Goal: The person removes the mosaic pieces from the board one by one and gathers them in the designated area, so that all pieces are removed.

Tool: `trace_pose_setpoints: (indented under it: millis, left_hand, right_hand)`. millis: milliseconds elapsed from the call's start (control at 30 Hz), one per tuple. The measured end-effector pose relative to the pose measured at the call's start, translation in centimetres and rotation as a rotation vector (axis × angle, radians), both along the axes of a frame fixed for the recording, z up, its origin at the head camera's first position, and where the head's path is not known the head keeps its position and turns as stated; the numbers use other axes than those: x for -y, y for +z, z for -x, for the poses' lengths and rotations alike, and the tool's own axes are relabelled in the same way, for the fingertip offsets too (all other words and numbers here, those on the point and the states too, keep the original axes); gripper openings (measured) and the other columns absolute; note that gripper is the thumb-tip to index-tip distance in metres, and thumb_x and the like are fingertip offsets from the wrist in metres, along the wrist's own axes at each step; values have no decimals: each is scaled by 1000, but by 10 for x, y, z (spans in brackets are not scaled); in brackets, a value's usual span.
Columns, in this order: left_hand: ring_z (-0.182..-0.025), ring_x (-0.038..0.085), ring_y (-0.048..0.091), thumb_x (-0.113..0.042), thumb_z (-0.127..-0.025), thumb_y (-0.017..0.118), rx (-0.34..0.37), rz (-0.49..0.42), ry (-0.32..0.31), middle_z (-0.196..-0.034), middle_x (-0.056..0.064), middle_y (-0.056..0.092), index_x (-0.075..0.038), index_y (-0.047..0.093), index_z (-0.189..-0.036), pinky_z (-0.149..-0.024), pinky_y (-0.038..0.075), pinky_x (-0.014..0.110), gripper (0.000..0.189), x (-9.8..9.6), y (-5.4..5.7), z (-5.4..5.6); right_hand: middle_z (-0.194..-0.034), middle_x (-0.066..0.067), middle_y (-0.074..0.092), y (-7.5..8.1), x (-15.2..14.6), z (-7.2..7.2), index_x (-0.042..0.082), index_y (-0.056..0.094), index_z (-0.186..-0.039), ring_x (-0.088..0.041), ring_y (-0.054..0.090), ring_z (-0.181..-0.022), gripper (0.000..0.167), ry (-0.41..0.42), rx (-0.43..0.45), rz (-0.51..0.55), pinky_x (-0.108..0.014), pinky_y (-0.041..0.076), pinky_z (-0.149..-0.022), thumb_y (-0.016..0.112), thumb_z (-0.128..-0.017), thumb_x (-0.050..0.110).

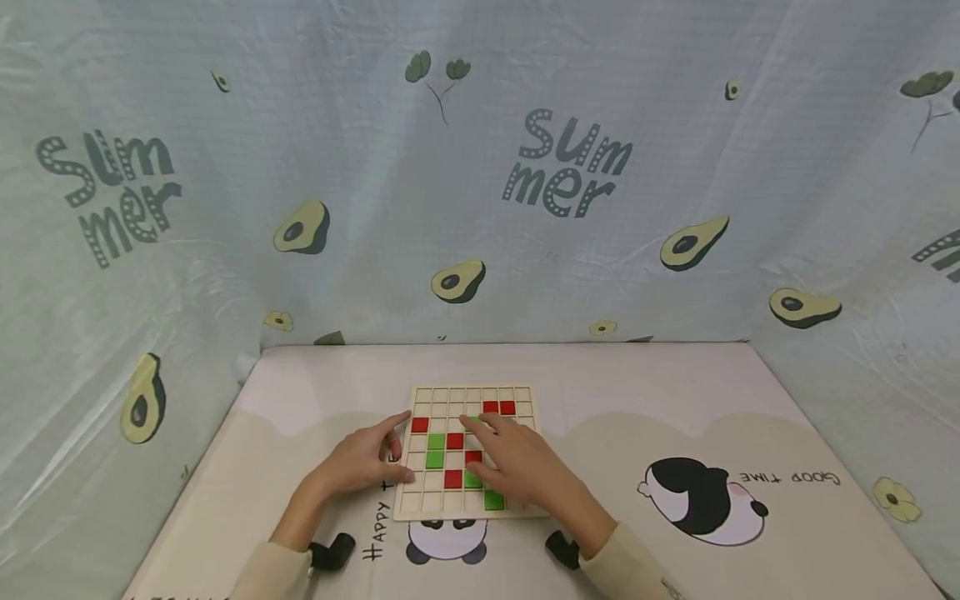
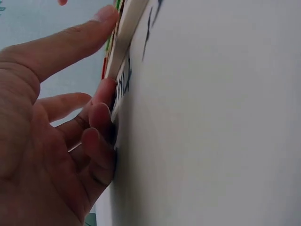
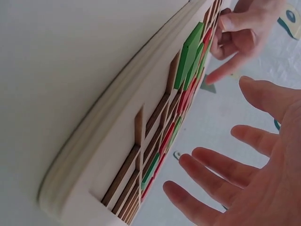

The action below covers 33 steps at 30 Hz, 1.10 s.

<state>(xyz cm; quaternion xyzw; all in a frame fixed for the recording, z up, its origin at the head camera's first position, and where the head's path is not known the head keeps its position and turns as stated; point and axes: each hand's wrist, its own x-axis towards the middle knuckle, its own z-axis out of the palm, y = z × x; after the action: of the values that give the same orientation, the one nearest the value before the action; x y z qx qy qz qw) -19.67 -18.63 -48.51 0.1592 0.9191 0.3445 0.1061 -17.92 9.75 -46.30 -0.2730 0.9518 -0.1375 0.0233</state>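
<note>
A pale wooden grid board (image 1: 420, 516) lies flat on the table, with several red and green square tiles set in its cells. My left hand (image 1: 360, 460) is at the board's left side, its thumb and index fingertip right at the edge. In the left wrist view that thumb (image 2: 70, 49) reaches the board's rim, while the other fingers bend near the tabletop. Over the right half of the board is my right hand (image 1: 521, 460), fingers spread and holding nothing. It partly covers a green tile (image 1: 472, 481) and a red tile (image 1: 473, 457). A green tile (image 3: 189, 56) near the front shows in the right wrist view.
The board stands on a printed cloth (image 1: 585, 383) with panda drawings and lettering. A panda picture (image 1: 705, 504) is to the right. Behind and on both sides hang pale curtains (image 1: 480, 225) printed with avocados. Black wrist straps (image 1: 333, 552) sit beside the forearms.
</note>
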Motion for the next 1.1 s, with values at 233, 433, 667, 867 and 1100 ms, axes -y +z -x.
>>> trace_pose_setpoints:
  millis: [233,433,667,867,1100]
  left_hand:
    - [-66,4,45,-38,-77,87,-56,21,43,-89,-6,57,1,46,-153,-61,36,23,95,-2,-6,-4]
    - [-83,11,42,-53,-77,84,-221,145,72,-85,-7,52,0,57,-145,-72,33,27,91,-7,-10,-7]
    - [-88,13,39,-58,-76,80,-318,169,76,-88,-6,52,-3,63,-140,-76,31,30,87,-5,-15,-8]
    - [-96,17,41,-57,-73,83,-335,119,95,-101,1,56,-5,60,-144,-82,36,34,91,-2,-25,-4]
    - [-99,18,43,-55,-74,83,-323,71,101,-105,3,57,-9,62,-144,-84,37,37,86,0,-32,-3]
  right_hand:
    - [-150,-5,56,1,5,3,27,41,-159,-24,59,-133,66,24,14,25,-47,50,-108,63,-100,47]
    - [-143,-3,59,1,6,5,26,43,-158,-21,62,-127,63,28,4,28,-45,52,-105,62,-101,46]
    - [-139,-1,61,-1,7,9,25,47,-155,-17,63,-121,59,34,10,59,-41,53,-102,61,-101,44]
    - [-142,-1,59,0,10,16,24,50,-153,-17,62,-121,55,30,55,108,-42,53,-103,58,-102,44]
    - [-143,-2,60,2,18,24,21,51,-152,-17,63,-122,53,44,120,166,-42,53,-104,58,-103,41]
